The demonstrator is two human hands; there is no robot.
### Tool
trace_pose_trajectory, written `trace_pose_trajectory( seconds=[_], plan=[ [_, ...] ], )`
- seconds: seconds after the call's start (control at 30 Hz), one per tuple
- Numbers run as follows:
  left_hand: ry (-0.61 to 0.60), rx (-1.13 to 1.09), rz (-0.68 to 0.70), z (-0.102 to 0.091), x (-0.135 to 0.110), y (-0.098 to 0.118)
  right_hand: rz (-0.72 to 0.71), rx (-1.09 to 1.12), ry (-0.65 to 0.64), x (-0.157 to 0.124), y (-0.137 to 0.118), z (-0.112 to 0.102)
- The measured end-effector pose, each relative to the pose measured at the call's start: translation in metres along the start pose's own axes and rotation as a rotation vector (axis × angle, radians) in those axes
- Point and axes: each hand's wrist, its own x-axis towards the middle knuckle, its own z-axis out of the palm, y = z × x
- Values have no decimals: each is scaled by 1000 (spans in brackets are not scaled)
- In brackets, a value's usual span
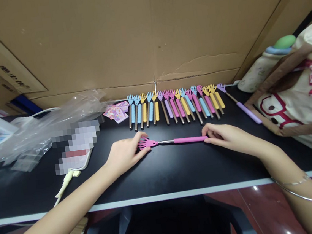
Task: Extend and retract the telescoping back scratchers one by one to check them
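Note:
A pink back scratcher (189, 140) lies level across the black table between my two hands. My left hand (126, 151) pinches its hand-shaped head at the left end. At the other end, the fingertips of my right hand (223, 135) grip the tip of the pink handle. A short stretch of metal rod shows between head and handle. Just beyond stands a row of back scratchers (174, 107) laid side by side, in blue, yellow, pink and purple, heads pointing away from me. One purple back scratcher (249, 112) lies slanted at the row's right end, its rod partly extended.
Small printed cards (117, 112) lie left of the row. Further left are a phone (81, 146) with a cable and clear plastic bags (45, 126). A cream bag (307, 89) and a bottle (264, 66) stand at right. Cardboard (133, 31) walls the back.

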Motion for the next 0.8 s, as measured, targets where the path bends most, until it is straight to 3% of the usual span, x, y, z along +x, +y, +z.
trace_pose_trajectory(
  seconds=[0.8],
  plan=[
    [9,5,30,1,1,0,9,-2,-10,-3,-3,-2]
  ],
)
